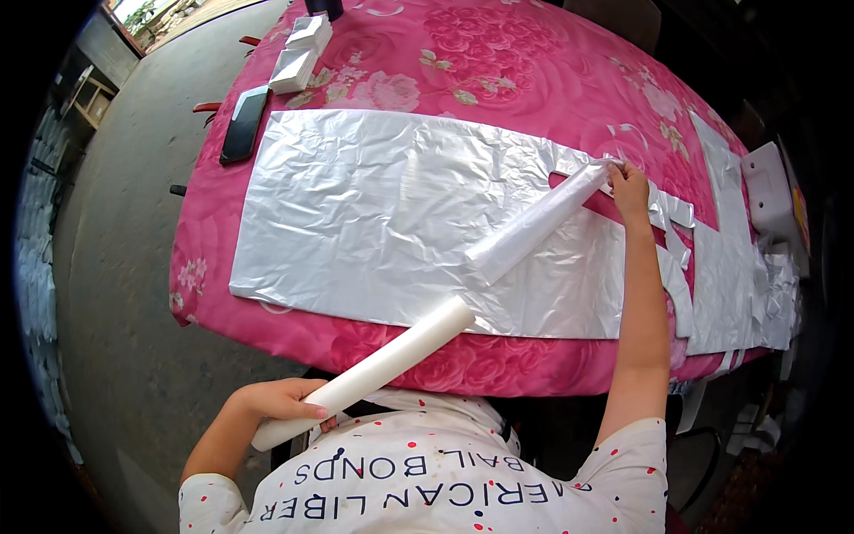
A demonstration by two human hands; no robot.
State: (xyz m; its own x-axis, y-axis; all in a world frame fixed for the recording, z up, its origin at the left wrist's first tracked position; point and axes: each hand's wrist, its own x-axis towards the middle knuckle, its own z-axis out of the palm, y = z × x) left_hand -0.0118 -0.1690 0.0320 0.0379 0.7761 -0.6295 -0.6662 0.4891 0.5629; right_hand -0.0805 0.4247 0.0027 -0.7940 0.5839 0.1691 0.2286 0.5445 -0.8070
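Observation:
My left hand [283, 400] is wrapped round the lower end of a smooth white roll [382, 363]. The roll tilts up to the right, its far end over the table's near edge. Out to the right, my right hand [630, 189] pinches the gathered end of a long, narrow folded plastic bag [538, 222], which slants down toward the roll without touching it. Beneath it lies a flat layer of silvery-white plastic bags [338, 196], with handle-like cut-outs at its right end near my right hand.
A pink flowered cloth [391, 53] covers the table. A dark phone [244, 126] lies at the left edge, near stacked white packets [295, 67] and a dark cup [325, 7]. More silvery bags [721, 276] lie at the right, beside a white plastic container [770, 191].

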